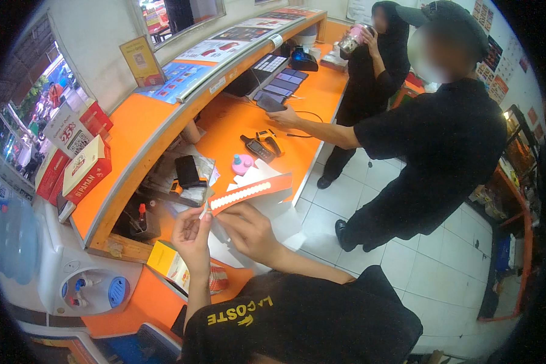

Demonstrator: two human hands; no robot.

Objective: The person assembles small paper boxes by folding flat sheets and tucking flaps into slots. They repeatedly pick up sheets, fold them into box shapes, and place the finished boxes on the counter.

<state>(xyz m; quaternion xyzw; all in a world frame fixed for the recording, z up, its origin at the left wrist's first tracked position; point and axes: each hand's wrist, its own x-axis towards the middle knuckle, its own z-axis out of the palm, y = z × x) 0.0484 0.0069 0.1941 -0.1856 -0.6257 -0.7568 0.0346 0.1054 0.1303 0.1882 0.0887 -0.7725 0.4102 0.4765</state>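
1. Carton (252, 193), red and white with a scalloped white band, is up in the wearer's hands, over the near part of the orange bench (221, 130).
2. Far left, from where I stand, a water jug (15, 233) sits by red-and-white boxes (88, 171) on the raised ledge (130, 121).
3. Then a yellow box (168, 264), just beside the wearer's left forearm.
4. The left grip (191, 233) has thumb and finger pinched together on the carton's left end.
5. Behind it, a black phone (189, 171) lies among clutter.
6. The right grip (249, 229) touches the carton's lower side, fingers curled; I can't tell whether they clamp it.
7. Beyond the carton, a pink bottle (242, 164) stands near a yellow-and-black handset (258, 147).
8. Rightmost, a co-worker (431, 151) in black reaches over the bench holding a dark device (269, 104).
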